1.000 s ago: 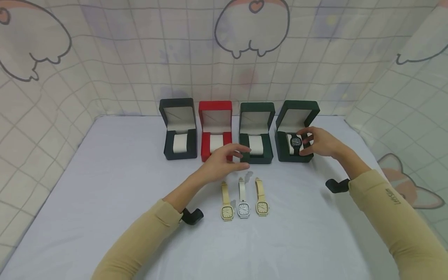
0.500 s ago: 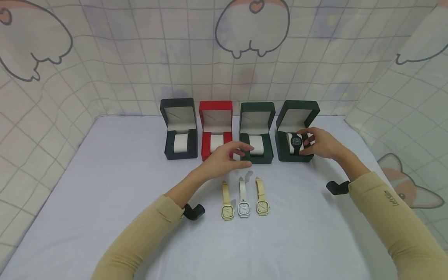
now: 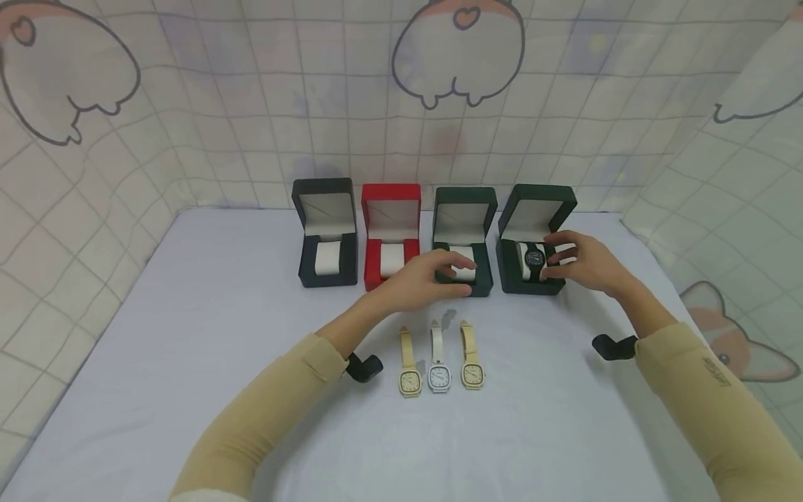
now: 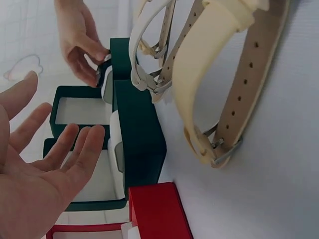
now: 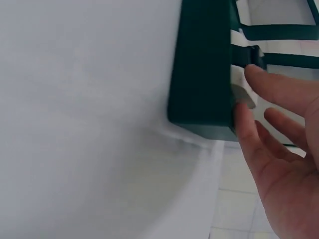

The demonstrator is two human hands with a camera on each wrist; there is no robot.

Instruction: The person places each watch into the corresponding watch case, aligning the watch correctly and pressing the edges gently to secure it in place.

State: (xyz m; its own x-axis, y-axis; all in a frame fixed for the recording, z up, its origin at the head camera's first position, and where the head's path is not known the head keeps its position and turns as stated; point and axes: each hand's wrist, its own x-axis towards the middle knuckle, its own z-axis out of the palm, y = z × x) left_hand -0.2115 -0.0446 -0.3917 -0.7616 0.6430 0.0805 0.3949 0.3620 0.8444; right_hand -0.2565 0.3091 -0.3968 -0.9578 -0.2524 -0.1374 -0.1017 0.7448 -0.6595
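Note:
My right hand [image 3: 586,261] is at the right side of the rightmost green watch box [image 3: 532,286]. A black watch [image 3: 534,258] sits on the white cushion inside that box. In the right wrist view the thumb [image 5: 271,87] reaches the watch and cushion, and a fingertip meets the box's edge; firm contact is hard to tell. My left hand [image 3: 426,280] hovers, fingers spread and holding nothing, before the other green watch box [image 3: 482,279], partly hiding it. Nearer me lie a cream watch [image 3: 410,382], a white watch [image 3: 438,377] and a second cream watch [image 3: 472,375].
A red watch box [image 3: 373,268] and a dark watch box [image 3: 327,279] stand with raised lids left of the green ones, with bare white cushions. All rest on a white-covered table [image 3: 219,279] before a patterned cloth wall [image 3: 351,125].
My left hand has shifted rightward, in front of the left green box. My right hand has drawn slightly right from the black watch, which stays on its cushion. The view has shifted slightly.

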